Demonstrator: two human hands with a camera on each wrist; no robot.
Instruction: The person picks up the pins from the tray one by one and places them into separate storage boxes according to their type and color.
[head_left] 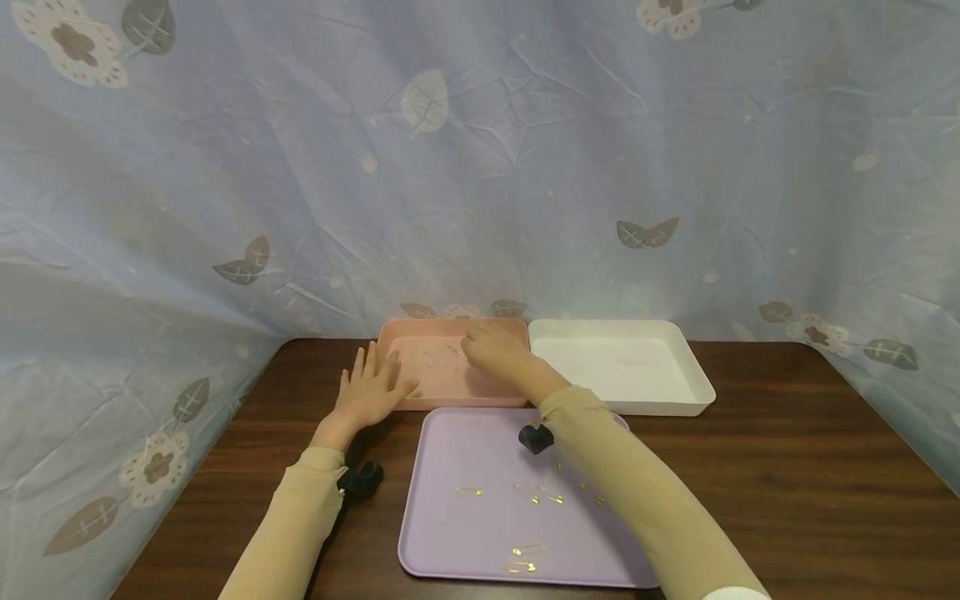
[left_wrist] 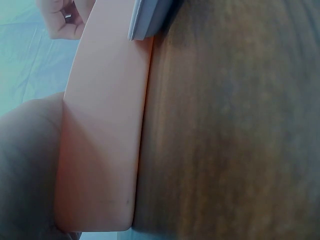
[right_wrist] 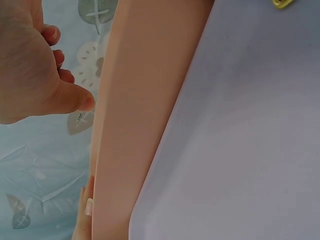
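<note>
At the far left corner of a shallow lilac rectangular tray (head_left: 465,450), the left hand (head_left: 367,396) is rested on the left end of a shallow pink rectangular tray (head_left: 457,402), its grip relaxed, fingers straight and spread. The pink tray is set just behind the lilac tray on a dark brown wood-grain counter (head_left: 787,433); small silvery pins (head_left: 453,350) are seen inside it. On the lilac tray, gold-coloured metal safety pins (head_left: 469,492) are scattered from left to right. Behind that tray, the right hand (head_left: 495,354) is held over the pink one, fingers curled; whether anything is gripped cannot be told. A shallow white rectangular tray (head_left: 615,379) is placed behind the lilac tray's right part.
</note>
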